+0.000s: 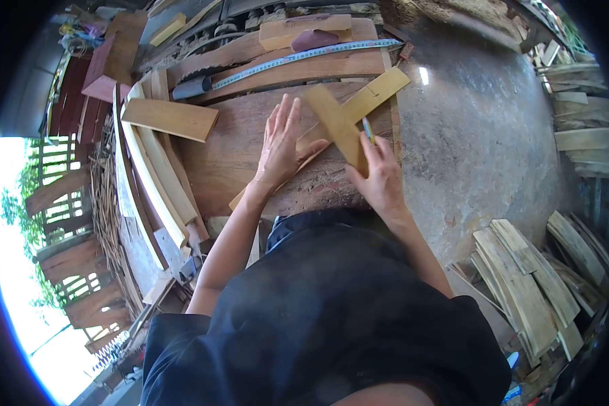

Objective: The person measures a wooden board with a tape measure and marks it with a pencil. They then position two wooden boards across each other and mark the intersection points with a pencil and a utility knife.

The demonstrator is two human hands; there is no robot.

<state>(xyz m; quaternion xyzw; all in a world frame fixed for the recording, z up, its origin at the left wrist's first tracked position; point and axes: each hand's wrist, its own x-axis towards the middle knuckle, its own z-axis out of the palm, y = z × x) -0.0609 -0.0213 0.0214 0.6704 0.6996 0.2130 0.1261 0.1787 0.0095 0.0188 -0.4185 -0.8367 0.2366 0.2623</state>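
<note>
A long narrow wooden board (379, 91) lies diagonally across the workbench (223, 162), with a dark pencil mark near its far right end. My left hand (281, 150) is over its middle, fingers stretched out and thumb spread to the right. My right hand (384, 177) grips the near end of a shorter wooden piece (333, 118), thumb along its edge. This piece is slightly blurred and crosses over the long board at an angle. Between the fingers of the same hand is a pencil (368, 130), its tip pointing up toward the long board.
A tape measure (287, 59) is stretched out along the bench's far side, beside a wooden block (277, 32) and a dark red piece (314, 40). Another board (169, 118) and long curved strips (159, 162) lie left. Stacked planks (521, 284) stand at right on the floor (467, 149).
</note>
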